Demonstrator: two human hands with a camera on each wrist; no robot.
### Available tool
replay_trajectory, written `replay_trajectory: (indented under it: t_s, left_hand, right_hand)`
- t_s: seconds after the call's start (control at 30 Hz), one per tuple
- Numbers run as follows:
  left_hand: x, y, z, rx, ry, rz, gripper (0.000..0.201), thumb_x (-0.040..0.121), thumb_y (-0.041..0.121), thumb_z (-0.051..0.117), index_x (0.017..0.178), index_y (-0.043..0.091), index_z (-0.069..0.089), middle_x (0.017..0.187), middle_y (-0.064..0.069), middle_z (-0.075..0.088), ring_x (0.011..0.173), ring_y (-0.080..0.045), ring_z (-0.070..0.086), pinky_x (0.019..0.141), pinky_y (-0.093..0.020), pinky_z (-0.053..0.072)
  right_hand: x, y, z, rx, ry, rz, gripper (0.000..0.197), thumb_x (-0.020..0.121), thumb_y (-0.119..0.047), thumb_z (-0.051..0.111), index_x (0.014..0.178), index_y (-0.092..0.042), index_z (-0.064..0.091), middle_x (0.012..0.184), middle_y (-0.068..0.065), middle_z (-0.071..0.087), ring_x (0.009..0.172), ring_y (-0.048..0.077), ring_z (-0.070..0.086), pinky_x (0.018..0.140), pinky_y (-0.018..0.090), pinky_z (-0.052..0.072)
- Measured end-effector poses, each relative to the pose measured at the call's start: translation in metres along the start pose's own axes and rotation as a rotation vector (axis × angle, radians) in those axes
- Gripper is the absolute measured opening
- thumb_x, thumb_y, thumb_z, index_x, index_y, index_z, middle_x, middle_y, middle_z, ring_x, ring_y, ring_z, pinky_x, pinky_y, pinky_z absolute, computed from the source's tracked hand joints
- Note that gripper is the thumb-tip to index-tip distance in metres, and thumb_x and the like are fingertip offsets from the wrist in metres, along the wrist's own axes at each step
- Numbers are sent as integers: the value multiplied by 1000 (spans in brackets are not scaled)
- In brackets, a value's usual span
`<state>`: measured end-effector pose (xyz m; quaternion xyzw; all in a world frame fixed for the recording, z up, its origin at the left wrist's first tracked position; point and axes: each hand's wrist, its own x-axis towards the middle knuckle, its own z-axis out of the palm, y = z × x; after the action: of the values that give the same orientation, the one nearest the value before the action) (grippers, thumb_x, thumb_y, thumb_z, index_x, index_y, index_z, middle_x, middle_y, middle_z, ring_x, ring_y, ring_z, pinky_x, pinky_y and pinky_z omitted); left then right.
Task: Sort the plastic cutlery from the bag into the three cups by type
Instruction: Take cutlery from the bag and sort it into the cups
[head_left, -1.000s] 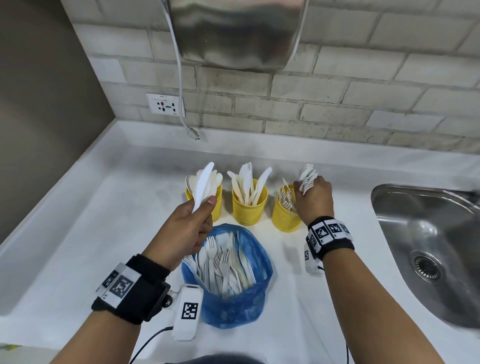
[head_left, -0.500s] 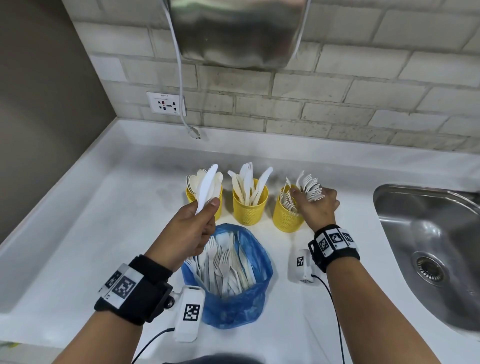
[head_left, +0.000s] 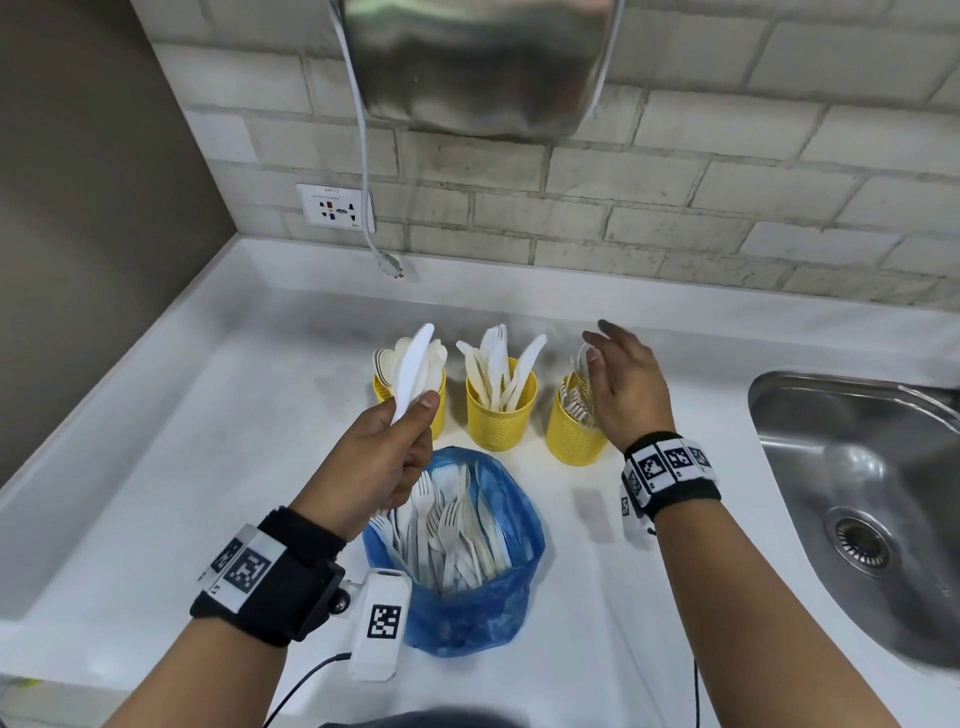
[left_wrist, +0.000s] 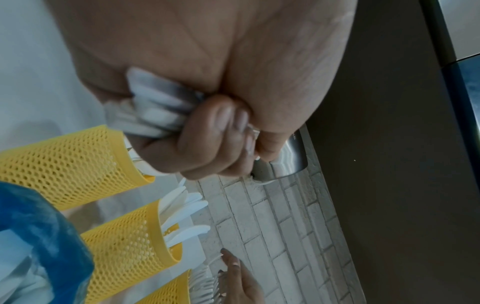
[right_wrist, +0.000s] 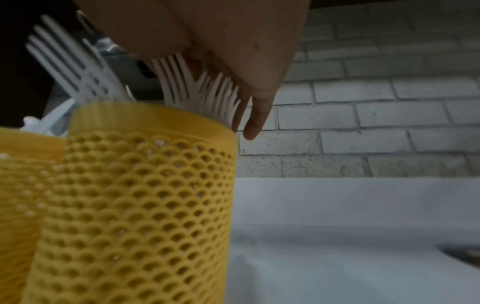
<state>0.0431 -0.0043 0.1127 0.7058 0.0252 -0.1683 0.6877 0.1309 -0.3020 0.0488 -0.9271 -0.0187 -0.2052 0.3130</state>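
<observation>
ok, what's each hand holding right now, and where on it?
Left hand grips a bunch of white plastic cutlery, including a knife, by the handle ends. Right hand holds nothing; its fingers are spread over the fork cup.

We see our right hand (right_wrist: 228, 51) with straight fingers (right_wrist: 255, 117) over a yellow cup (right_wrist: 145, 185) full of white forks (right_wrist: 197, 90). Another yellow cup (right_wrist: 23, 174) stands beside it.

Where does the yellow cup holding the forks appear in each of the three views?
Head: fork cup, rightmost of three, partly behind the right hand.
Left wrist: bottom edge, lowest of the three cups.
Right wrist: large, left of centre, forks under the fingers.
Shared landmark: brick wall behind the cups.
</observation>
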Motion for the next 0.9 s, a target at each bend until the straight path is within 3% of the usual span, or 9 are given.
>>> replay_trajectory:
  t_s: [0.1,0.23,0.3,0.4,0.5,0.57,0.67,0.8,0.9]
  left_hand:
    - [-1,1,0,-26,-33,7,42,101,51,52,74,22,38,74,-8,18,59,-21,9,52,-33,9]
    - [-4,4,-3,-157,-126,21,38,99,52,49,84,18,52,69,-3,20,53,-17,10,45,-24,12]
    - [-6,5,-4,-228,-190,33,37,102,49,46,95,15,59,66,-2,20,49,-15,11,42,-22,14]
    - [-8,6,-6,-285,-295,41,38,103,48,45,111,16,64,64,-1,19,44,-11,15,41,-21,16]
    - [-8,8,-6,-321,-373,27,37,101,48,48,120,20,63,64,-1,17,43,-9,13,40,-17,15]
    - [-8,11,-5,-338,-387,25,33,101,47,48,117,22,62,63,0,17,43,-8,12,39,-14,17]
    - [-9,16,-2,-343,-378,43,28,100,47,48,106,24,64,62,1,20,43,-9,11,39,-14,16]
    - [-12,24,-1,-252,-371,73,44,104,49,43,68,40,67,55,5,25,41,-10,11,40,-20,8]
    - [-15,27,-2,-225,-366,52,52,103,48,37,62,39,69,53,5,26,40,-10,10,40,-21,8]
  right_hand:
    - [-1,2,4,-139,-35,-42,50,104,-35,34,135,-9,63,135,11,66,128,35,54,108,47,45]
    - [-3,0,2,-136,5,-43,37,100,-31,39,110,-9,68,113,14,71,107,40,61,91,46,50]
    - [-3,-4,1,-141,9,-25,41,99,-38,38,107,-12,69,122,13,69,114,38,61,97,49,48]
    - [-3,-24,-10,-69,66,-26,42,100,-43,41,117,-17,69,142,7,60,134,27,51,112,51,38]
    - [-7,-69,-28,241,148,-40,33,99,-33,48,117,-16,70,133,0,64,127,17,55,108,39,43]
    - [-15,-107,-37,468,75,-39,26,97,-26,53,111,-18,72,119,-4,67,114,7,61,97,28,49]
    - [-30,-145,-40,589,-144,-71,20,93,-28,60,103,-18,75,111,-5,67,104,7,65,85,20,51]
    - [-43,-166,-32,740,-230,-57,9,90,-25,69,88,-15,69,101,1,63,93,20,70,82,40,58]
    - [-47,-172,-27,799,-238,-46,14,88,-18,71,87,-6,65,97,11,63,90,24,67,82,46,58]
